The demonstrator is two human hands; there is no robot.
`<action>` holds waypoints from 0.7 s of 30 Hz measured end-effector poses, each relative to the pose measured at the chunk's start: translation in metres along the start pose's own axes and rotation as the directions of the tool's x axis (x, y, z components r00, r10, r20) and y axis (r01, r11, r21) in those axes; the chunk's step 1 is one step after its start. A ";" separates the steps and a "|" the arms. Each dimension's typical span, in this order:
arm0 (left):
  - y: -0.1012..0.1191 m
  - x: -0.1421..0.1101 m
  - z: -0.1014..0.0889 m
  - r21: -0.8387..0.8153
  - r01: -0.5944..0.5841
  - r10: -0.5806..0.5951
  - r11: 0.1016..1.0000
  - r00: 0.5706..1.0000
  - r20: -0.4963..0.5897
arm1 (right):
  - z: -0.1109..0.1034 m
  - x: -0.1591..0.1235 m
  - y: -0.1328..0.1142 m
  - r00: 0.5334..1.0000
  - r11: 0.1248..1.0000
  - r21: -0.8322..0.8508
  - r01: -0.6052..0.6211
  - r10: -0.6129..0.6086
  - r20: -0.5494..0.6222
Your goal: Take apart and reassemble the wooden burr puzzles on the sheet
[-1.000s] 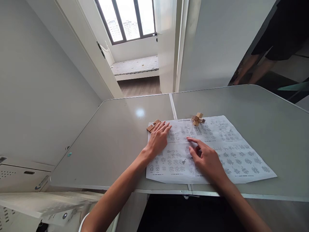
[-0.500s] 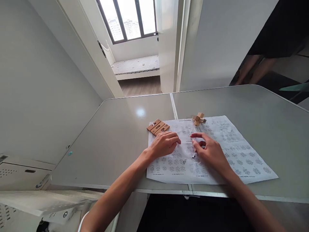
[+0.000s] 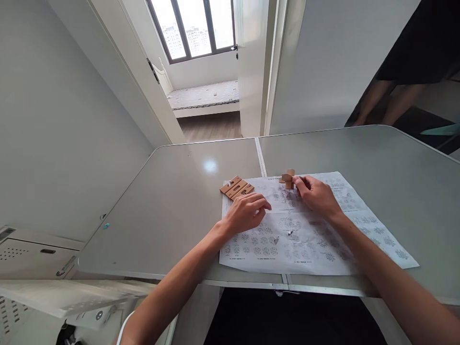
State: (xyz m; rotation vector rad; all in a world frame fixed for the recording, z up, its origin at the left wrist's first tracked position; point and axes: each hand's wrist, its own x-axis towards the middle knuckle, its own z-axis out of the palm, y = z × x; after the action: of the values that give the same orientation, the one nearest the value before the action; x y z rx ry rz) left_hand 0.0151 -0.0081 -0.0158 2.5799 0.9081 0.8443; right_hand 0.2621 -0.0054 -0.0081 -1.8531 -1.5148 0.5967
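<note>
My right hand (image 3: 318,195) pinches the right side of a small cross-shaped wooden burr puzzle (image 3: 288,178) at the far edge of a printed instruction sheet (image 3: 341,201). The puzzle's blocks interlock and stick out in several directions. My left hand (image 3: 246,212) rests on the sheet's left part, fingers loosely bent, thumb apart, nothing visible in it. Just beyond that hand lie flat, notched wooden puzzle pieces (image 3: 236,188), side by side with slots cut in them. The hand hides their near edge.
The sheet, covered in small diagrams, lies on a grey table (image 3: 172,201) with a metal seam (image 3: 261,155) across it. White appliance-like units (image 3: 36,254) stand at left. A person's legs (image 3: 388,100) show beyond the far right corner.
My right hand has moved forward from the middle of the sheet and taken hold of the burr puzzle, which has turned slightly. My left hand stays nearly in place.
</note>
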 end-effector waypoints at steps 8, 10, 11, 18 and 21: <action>0.002 0.004 0.002 -0.381 0.277 -0.345 0.882 0.931 -0.122 | 0.019 -0.039 -0.027 0.923 0.875 0.444 0.192 -0.314 0.221; 0.003 0.005 -0.001 -0.563 0.288 -0.354 0.775 0.935 -0.009 | 0.023 -0.045 -0.029 0.913 0.836 0.522 0.168 -0.332 0.238; 0.003 0.006 -0.004 -0.608 0.284 -0.339 0.741 0.940 0.027 | 0.024 -0.047 -0.028 0.912 0.822 0.546 0.163 -0.337 0.235; 0.006 0.008 -0.013 -0.687 0.199 -0.235 0.699 0.971 0.043 | 0.003 -0.045 -0.024 0.792 0.860 0.451 0.239 -0.442 0.422; 0.007 0.007 -0.013 -0.644 0.168 -0.185 0.746 0.982 0.042 | -0.004 -0.042 -0.022 0.720 0.878 0.375 0.296 -0.464 0.516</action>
State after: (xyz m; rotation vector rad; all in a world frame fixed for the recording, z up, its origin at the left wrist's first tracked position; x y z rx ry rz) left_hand 0.0147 -0.0081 0.0002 1.8531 0.6879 0.9320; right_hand 0.2406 -0.0444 0.0079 -1.1207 -2.0285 1.1874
